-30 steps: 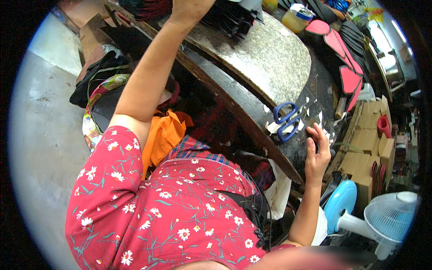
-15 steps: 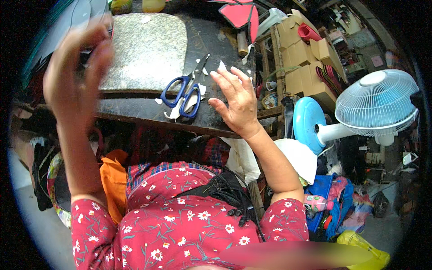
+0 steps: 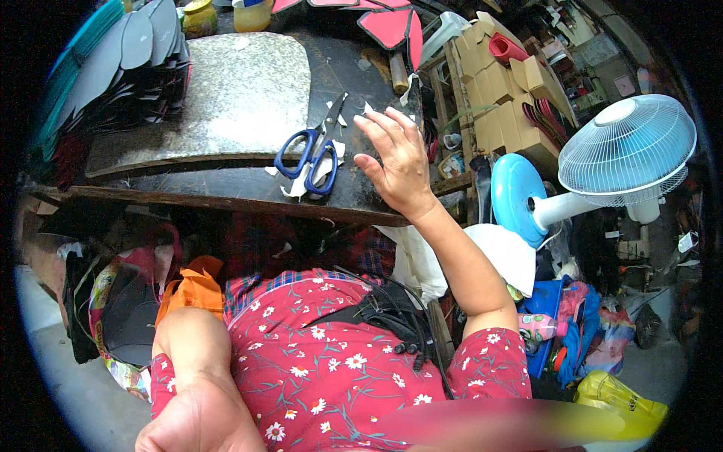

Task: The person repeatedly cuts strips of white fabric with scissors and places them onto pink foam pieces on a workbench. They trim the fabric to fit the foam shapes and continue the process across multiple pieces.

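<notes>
My left hand (image 3: 197, 422) is raised close at the lower edge, in front of my body. Its palm side and wrist show, but the fingers fall outside the picture. Over the right part of the dark worktable (image 3: 248, 197) is my right hand (image 3: 398, 162), its fingers stretched and slightly apart, holding nothing. Blue-handled scissors (image 3: 309, 162) lie just left of it, blades partly spread, among white scraps (image 3: 296, 184). A speckled grey-white board (image 3: 233, 98) lies left of the scissors. Stacked grey sole-shaped pieces (image 3: 135, 45) stand at the far left of the table.
Red panels with dark edging (image 3: 389, 34) and a wooden handle (image 3: 398, 73) lie at the far right of the table, jars (image 3: 199, 19) at the back. Cardboard boxes (image 3: 493, 90) and a blue-white fan (image 3: 629, 147) stand to the right. An orange cloth (image 3: 192, 290) hangs below the table.
My left hand has swung from above the board down toward my body, uncovering the stacked grey pieces. My right hand stays nearly where it was, still spread.
</notes>
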{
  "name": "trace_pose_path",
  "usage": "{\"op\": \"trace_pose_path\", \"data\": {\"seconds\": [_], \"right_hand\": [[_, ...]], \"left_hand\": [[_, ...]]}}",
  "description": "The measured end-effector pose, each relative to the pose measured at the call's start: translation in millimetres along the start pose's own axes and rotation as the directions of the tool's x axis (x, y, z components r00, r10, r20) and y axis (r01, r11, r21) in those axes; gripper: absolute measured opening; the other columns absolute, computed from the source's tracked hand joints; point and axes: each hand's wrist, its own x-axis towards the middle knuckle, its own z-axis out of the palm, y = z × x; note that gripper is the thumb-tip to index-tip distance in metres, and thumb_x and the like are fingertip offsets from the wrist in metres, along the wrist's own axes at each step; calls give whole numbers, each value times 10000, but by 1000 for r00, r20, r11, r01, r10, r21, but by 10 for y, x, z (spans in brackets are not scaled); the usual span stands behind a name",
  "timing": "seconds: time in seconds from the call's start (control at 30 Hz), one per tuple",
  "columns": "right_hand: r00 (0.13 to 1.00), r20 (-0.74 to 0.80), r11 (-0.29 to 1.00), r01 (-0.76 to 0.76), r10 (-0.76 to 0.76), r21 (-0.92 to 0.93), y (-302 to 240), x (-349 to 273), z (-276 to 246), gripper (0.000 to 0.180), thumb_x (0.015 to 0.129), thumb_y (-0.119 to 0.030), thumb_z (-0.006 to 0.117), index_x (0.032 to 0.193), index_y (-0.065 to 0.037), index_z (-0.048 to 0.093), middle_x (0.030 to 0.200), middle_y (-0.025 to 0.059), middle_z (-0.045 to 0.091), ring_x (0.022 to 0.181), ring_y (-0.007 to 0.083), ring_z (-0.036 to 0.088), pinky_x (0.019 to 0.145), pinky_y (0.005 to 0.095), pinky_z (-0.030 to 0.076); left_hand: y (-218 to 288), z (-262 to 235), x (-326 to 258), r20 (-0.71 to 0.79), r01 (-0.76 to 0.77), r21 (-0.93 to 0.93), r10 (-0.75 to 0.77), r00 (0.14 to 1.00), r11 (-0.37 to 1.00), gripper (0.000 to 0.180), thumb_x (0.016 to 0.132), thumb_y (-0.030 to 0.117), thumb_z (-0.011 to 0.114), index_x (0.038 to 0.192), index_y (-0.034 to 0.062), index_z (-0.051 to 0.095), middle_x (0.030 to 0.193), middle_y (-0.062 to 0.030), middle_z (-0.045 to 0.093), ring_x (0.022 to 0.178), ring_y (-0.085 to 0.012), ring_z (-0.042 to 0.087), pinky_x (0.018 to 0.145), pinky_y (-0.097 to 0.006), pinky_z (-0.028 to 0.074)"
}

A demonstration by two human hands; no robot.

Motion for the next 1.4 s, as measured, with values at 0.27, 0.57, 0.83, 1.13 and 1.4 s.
{"op": "trace_pose_path", "data": {"seconds": [0.27,0.57,0.83,1.13,1.4], "right_hand": [[1000,10,1000,-16,16,-22,35,-26,30,504,964,-488,540,1305,-123,604,1303,125,588,1242,365,481,1060,471,382],[1000,-25,1000,-9,9,-13,93,-3,81,473,941,-463,585,1266,-122,630,1255,124,616,1216,352,506,1041,464,400],[996,-15,993,83,-84,-81,65,-1,34,531,978,-517,512,1365,-162,582,1403,110,536,1322,348,439,1127,488,305],[971,-231,995,35,-56,-95,189,491,425,677,937,-494,560,1546,-266,371,1623,118,269,1482,356,230,1172,614,127],[921,182,-23,-185,344,982,58,735,259,1010,897,-824,143,1603,-104,88,1677,83,73,1539,267,90,1230,451,55]], "left_hand": [[127,-163,19,100,-6,-100,16,995,995,411,1026,274,438,1317,4,543,1377,-142,523,1313,-278,419,1067,-479,322],[339,-116,213,1,-18,-158,18,1000,987,402,972,204,547,1310,-13,560,1434,-143,507,1365,-289,400,1096,-523,307],[-63,-11,-345,-71,-139,238,160,985,961,333,934,416,537,1120,160,642,1147,-71,636,1094,-269,575,981,-478,386],[-1362,260,-2096,760,708,482,-648,-44,517,582,983,521,480,1284,40,608,1373,-161,576,1268,-258,532,1075,-323,403],[-1518,725,-2356,679,957,283,-718,-152,65,950,979,661,395,1549,-61,158,1623,-268,138,1527,-337,104,1236,-414,80]]}}
